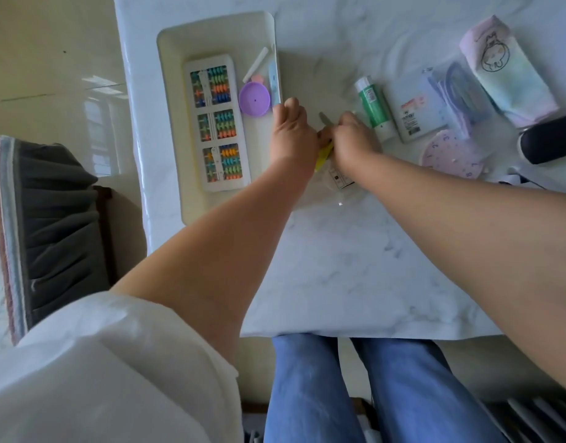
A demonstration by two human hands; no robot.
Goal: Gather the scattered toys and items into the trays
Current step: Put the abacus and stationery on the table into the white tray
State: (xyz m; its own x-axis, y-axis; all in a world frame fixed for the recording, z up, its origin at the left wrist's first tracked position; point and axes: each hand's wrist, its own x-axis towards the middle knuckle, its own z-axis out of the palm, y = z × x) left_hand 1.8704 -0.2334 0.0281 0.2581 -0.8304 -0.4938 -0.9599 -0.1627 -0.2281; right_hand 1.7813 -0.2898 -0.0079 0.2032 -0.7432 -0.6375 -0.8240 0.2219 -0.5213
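Observation:
A cream tray [170,91] on the left of the marble table holds a white abacus [216,123] with coloured beads, a purple round lid [254,99], a white stick [255,64] and a light blue strip [273,79]. Just right of the tray, my left hand [291,135] and my right hand [352,139] meet over a yellow-handled item [323,158] in a clear packet [339,179]. A grey tip [325,118] sticks out above my fingers. Both hands grip this item; most of it is hidden under them.
To the right lie a green-and-white tube [374,107], a white packet [409,113], a clear bag of bluish items [460,94], a pastel pouch [508,75], a pink clock disc [451,155] and a black object [550,139]. A chair [51,225] stands left.

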